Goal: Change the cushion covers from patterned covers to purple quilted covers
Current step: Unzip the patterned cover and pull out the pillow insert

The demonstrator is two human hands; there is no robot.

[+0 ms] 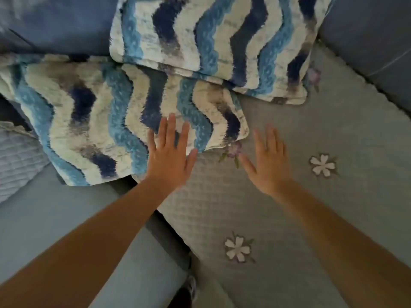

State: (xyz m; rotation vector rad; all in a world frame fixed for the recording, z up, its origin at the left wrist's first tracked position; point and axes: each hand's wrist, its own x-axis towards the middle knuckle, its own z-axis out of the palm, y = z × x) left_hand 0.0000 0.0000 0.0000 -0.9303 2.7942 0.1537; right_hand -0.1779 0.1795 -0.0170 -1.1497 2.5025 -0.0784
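Two cushions in my view, both in patterned covers: wavy blue, navy and white stripes, fuzzy pile. Near cushion (89,121) lies flat on the sofa seat, left of centre. Far cushion (211,41) leans on the sofa back (55,23), and its lower edge overlaps the near one's far edge.

Left hand (170,156): grip apart, fingers straight and spread, holding nothing. The fingers sit over the near cushion's lower right part and the palm is just off its near edge. I can't tell whether it's touching or hovering.

Right hand (270,165): grip apart too, fingers straight, nothing in it. It's above the seat just right of the near cushion's right corner and apart from it. It's a bit motion-blurred.

Under the right hand there's a grey quilted seat cover (333,121) with a diamond stitch. It has two white flower patches, one (323,165) right of the right hand and another (237,248) between the forearms. A small purple flower (233,150) sits at the near cushion's right corner.

The left seat section (44,218) is plain blue-grey, with a dark gap between it and the quilted cover. A piece of pale quilted fabric (15,156) shows at the left edge, partly under the near cushion. I can't tell what it is.

A leg in light jeans (133,274) is at bottom centre.
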